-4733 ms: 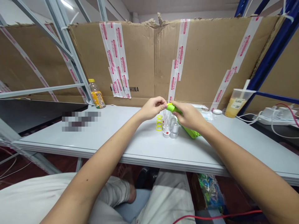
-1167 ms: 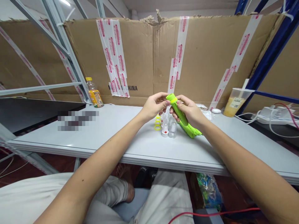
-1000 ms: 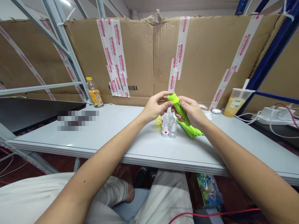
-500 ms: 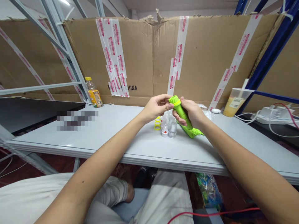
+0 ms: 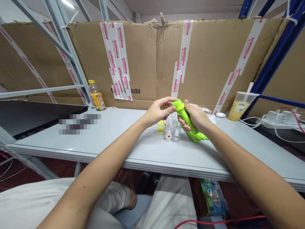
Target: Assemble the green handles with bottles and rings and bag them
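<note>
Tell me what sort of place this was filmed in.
Probably a makeshift indoor workstation, perhaps in a workshop: a tape-patched cardboard panel stands behind the light grey tabletop, a blue metal post rises on the right, and a power strip lies near it.

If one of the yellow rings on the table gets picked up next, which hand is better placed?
Probably the left hand: nearer the yellow rings, it pinches only the neck of the green tube, while the right hand wraps around it.
</note>
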`<action>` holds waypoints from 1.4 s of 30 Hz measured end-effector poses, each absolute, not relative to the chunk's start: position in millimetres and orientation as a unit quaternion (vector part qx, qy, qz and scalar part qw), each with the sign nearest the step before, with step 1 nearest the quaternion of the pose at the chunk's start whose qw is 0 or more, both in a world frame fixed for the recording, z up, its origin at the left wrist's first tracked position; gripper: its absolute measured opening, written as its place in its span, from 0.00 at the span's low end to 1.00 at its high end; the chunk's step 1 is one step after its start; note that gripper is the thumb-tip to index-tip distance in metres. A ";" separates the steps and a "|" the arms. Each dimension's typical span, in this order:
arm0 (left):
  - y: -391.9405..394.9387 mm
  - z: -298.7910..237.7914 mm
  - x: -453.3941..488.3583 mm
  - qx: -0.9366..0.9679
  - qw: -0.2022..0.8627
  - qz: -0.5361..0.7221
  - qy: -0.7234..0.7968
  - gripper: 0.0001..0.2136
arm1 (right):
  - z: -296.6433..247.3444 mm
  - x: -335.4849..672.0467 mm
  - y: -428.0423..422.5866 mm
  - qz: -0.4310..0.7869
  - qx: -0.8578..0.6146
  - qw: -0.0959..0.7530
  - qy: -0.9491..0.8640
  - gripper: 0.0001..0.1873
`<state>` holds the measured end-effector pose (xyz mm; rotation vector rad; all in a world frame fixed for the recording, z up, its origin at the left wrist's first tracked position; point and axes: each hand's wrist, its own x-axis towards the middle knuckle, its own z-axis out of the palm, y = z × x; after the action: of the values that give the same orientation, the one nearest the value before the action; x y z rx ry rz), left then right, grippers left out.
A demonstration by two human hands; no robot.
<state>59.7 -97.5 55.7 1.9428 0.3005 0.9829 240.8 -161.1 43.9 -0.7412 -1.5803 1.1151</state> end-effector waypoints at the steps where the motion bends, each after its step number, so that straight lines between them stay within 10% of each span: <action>1: -97.7 55.6 60.2 0.787 0.450 0.402 0.126 0.26 | 44.1 240.6 -161.5 0.462 -0.313 0.511 -0.654 0.32; 12: -99.8 55.2 64.0 0.797 0.404 0.430 0.131 0.22 | 48.5 241.2 -163.5 0.471 -0.293 0.508 -0.659 0.17; 19: -100.0 61.7 52.0 0.898 0.182 0.374 0.145 0.07 | 56.5 258.7 -154.7 0.439 -0.319 0.569 -0.618 0.18; 24: -100.6 76.8 31.6 0.943 0.232 0.142 0.190 0.10 | 50.2 272.8 -144.1 0.374 -0.346 0.594 -0.623 0.19; 42: -99.2 72.3 36.8 0.950 0.184 0.028 0.251 0.11 | 42.0 262.8 -145.3 0.287 -0.398 0.520 -0.699 0.21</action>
<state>36.8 -99.2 72.3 2.6786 0.7077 0.0795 262.8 -145.3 42.0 -0.9553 -1.6757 0.6889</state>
